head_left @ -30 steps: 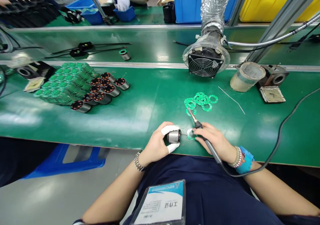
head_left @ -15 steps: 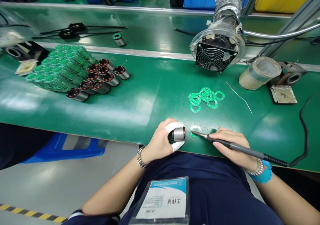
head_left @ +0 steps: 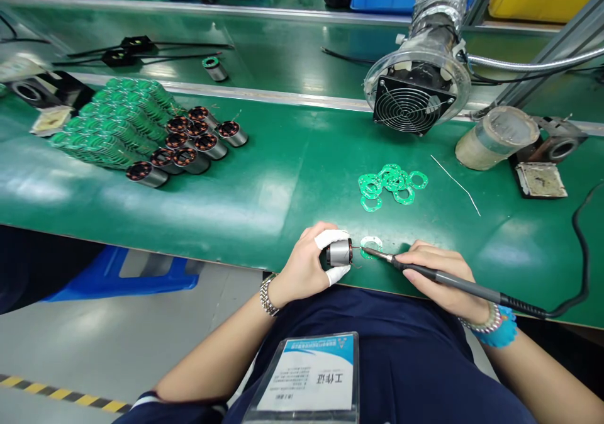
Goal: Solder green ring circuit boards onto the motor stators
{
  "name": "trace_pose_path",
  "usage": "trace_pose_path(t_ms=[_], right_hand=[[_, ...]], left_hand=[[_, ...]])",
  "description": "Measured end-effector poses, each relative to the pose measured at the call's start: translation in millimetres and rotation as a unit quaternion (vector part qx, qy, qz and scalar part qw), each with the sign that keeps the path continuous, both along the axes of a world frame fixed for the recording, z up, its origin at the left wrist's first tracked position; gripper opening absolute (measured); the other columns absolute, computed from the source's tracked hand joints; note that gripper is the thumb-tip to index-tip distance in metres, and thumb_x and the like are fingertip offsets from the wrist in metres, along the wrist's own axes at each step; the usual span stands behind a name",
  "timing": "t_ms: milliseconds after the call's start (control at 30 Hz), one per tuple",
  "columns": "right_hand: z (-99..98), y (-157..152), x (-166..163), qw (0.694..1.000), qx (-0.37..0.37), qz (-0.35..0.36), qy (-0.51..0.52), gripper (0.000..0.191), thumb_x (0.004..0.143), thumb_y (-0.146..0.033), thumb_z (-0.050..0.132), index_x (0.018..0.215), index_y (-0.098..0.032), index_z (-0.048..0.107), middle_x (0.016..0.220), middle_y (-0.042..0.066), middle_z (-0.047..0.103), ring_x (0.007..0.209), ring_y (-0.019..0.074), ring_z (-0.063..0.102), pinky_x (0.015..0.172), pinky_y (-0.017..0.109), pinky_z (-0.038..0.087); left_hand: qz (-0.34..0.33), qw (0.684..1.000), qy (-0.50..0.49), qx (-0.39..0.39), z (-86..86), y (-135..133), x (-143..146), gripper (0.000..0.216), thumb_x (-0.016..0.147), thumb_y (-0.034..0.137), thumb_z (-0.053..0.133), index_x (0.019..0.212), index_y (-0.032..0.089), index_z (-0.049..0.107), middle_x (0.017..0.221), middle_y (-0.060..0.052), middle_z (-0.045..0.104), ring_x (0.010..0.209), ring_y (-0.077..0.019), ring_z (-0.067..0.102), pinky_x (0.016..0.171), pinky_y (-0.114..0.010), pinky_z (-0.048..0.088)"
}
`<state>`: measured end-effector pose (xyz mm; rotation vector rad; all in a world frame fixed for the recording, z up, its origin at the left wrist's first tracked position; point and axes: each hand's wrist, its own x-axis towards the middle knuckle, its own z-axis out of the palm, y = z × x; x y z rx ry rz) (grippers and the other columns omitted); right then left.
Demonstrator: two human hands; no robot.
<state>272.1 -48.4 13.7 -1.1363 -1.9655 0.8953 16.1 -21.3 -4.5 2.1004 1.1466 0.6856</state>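
Observation:
My left hand (head_left: 309,262), with white covers on the thumb and a finger, is closed around a motor stator (head_left: 340,253). The stator lies on its side, its copper-wound end facing right, and thin wires stick out of that end. My right hand (head_left: 441,273) grips a soldering iron (head_left: 453,280) by its dark handle. The iron's tip points left, close to the stator's wires; whether they touch I cannot tell. Behind the tip a green ring-shaped circuit board (head_left: 372,240) lies on the bench, partly hidden by the iron.
Several loose ring boards (head_left: 391,182) lie beyond my hands, near a bent solder wire (head_left: 455,184). A fume extractor fan (head_left: 410,105) hangs behind them. Right are a cylindrical container (head_left: 495,138) and an iron stand with sponge (head_left: 540,178). Stators (head_left: 189,141) and stacked green boards (head_left: 111,125) stand left.
The camera view has shifted slightly. The iron's tip seems a little nearer to the wires at the stator's end. Both hands keep their grip.

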Motion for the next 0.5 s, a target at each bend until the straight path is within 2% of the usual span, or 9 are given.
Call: trace_pose_path(t_ms=[333,500], right_hand=[[-3.0,0.7,0.2,0.999,0.012,0.029,0.014,0.02,0.081,-0.016,0.056,0.099,-0.018,0.065,0.073,0.005,0.066,0.069,0.0171,0.06,0.064,0.033,0.05],[-1.3,0.9,2.1,0.999,0.024,0.013,0.021,0.019,0.081,-0.016,0.056,0.097,-0.02,0.066,0.074,0.005,0.067,0.069,0.0175,0.061,0.063,0.033,0.05]], left_hand=[[-0.001,1.0,0.007,0.012,-0.4,0.2,0.1,0.042,0.067,0.018,0.066,0.107,0.019,0.051,0.102,-0.009,0.055,0.093,-0.0227,0.055,0.082,-0.041,0.045],[-0.001,1.0,0.009,0.011,-0.6,0.2,0.1,0.042,0.066,0.018,0.066,0.106,0.02,0.051,0.103,-0.009,0.055,0.093,-0.0229,0.055,0.082,-0.041,0.044]])
